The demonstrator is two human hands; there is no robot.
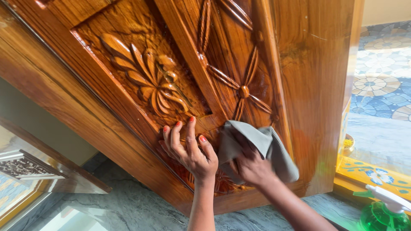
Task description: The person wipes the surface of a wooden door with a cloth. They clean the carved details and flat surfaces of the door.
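Observation:
A carved, glossy brown wooden door [299, 64] fills most of the head view, with a leaf-and-flower relief panel [150, 81] and a star-shaped carving beside it. My left hand [190, 149] rests flat on the lower carved panel, fingers spread, nails painted red. Just to its right, my right hand [252, 167] presses a folded grey cloth [261, 143] against the wood near the door's bottom rail. The cloth covers most of my right fingers.
A green spray bottle with a white trigger [383, 209] stands at the bottom right on a yellow painted threshold [368, 175]. Beyond it lies a patterned blue tiled floor [385, 77]. Grey marble floor [128, 209] runs under the door; a wooden frame [38, 171] sits at left.

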